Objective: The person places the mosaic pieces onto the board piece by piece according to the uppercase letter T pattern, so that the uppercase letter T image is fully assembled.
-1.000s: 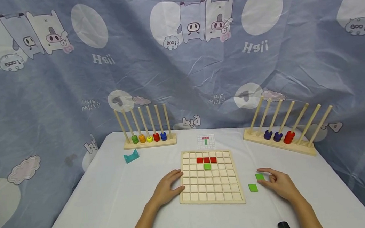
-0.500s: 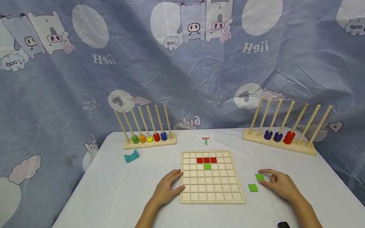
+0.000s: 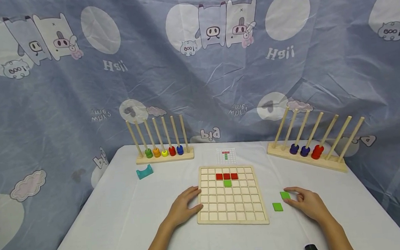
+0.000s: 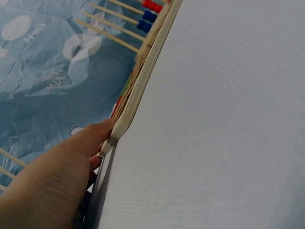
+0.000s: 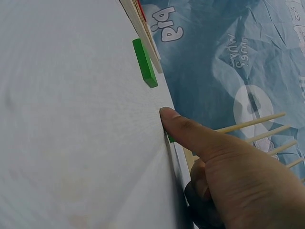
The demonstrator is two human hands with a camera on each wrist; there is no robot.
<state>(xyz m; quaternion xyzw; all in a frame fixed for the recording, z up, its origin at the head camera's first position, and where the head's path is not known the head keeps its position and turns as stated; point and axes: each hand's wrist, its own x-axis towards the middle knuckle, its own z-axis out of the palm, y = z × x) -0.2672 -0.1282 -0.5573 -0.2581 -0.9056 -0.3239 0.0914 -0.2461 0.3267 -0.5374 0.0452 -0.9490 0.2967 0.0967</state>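
Note:
A square wooden grid board [image 3: 233,224] lies mid-table, with three red tiles [image 3: 227,176] in a row and a green tile [image 3: 227,183] below the middle one. My left hand [image 3: 182,207] rests spread at the board's left edge, thumb and fingertips touching its rim; in the left wrist view the thumb [image 4: 90,136] lies against the board's corner. To the board's right, my right hand [image 3: 308,202] pinches a loose green tile [image 3: 285,195] on the tabletop between thumb and index finger. Another loose green tile [image 3: 277,207] lies just left of it. In the right wrist view the thumb mostly hides the pinched tile.
A small printed pattern card [image 3: 226,156] lies behind the board. Wooden peg racks with coloured beads stand back left [image 3: 164,159] and back right [image 3: 305,160]. A teal curved block [image 3: 145,172] sits by the left rack. A patterned cloth [image 3: 197,83] hangs behind the table.
My right thumb and index finger have shifted very slightly about the green tile, which stays in place. The left hand and the board have not visibly moved.

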